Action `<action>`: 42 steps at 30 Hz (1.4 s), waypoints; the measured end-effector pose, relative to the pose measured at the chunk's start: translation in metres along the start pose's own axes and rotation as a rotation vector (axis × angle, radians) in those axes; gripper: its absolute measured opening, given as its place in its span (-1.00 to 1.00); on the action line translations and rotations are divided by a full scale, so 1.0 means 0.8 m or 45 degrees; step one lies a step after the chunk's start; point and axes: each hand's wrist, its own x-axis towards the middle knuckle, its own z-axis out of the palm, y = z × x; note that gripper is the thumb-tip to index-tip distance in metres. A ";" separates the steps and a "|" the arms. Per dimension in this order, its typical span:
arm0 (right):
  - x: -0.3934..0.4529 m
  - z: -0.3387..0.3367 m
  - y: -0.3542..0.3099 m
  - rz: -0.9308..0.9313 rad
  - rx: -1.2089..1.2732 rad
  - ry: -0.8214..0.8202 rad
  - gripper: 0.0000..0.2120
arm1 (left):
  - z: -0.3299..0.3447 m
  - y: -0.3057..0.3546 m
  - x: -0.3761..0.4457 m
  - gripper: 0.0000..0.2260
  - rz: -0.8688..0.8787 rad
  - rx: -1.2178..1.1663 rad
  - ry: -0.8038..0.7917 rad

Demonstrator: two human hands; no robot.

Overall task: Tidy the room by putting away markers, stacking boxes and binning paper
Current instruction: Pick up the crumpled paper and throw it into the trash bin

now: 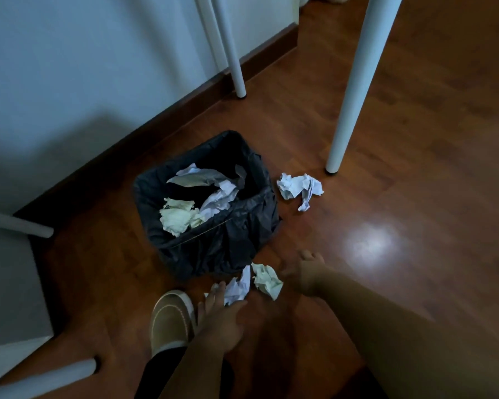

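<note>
Far left: part of a white chair (9,283) with pale legs, standing on the wood floor (415,197) by the wall.

Beige slipper (172,319) on the person's foot, bottom centre-left, just beside the left hand.

Bin (213,249): square, lined with a black plastic bag, bag draped loosely over the rim. Inside: crumpled white paper (213,194) toward the far side and a pale green-yellow crumpled wad (177,216) on the near left.

Left hand (221,321): reaching down to the floor in front of the bin, fingers spread and relaxed, fingertips touching a crumpled white paper ball (238,287); not closed round it.

Just right of that ball, touching or nearly touching it, a pale green crumpled paper (267,279), on the floor near the bin's front corner.

Right hand (307,276): low over the floor, right beside the green paper, fingers loosely extended, holding nothing; blurred, so contact with the paper cannot be told.

Further back, right of the bin: a bigger crumpled white paper (297,187) with faint print, lying on the floor near a white worktop leg (349,105). A second white leg (234,59) stands by the skirting.
</note>
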 end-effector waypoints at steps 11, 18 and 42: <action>0.011 0.056 -0.062 -0.228 -0.372 -0.132 -0.54 | 0.046 -0.035 0.012 -0.44 0.065 0.033 -0.095; 0.012 0.081 -0.059 -0.065 -0.135 -0.194 -0.36 | 0.040 -0.030 -0.010 -0.37 0.155 -0.002 -0.020; -0.184 -0.175 -0.094 -0.459 0.614 1.102 -0.55 | -0.264 0.036 -0.126 -0.40 -0.050 -0.138 0.842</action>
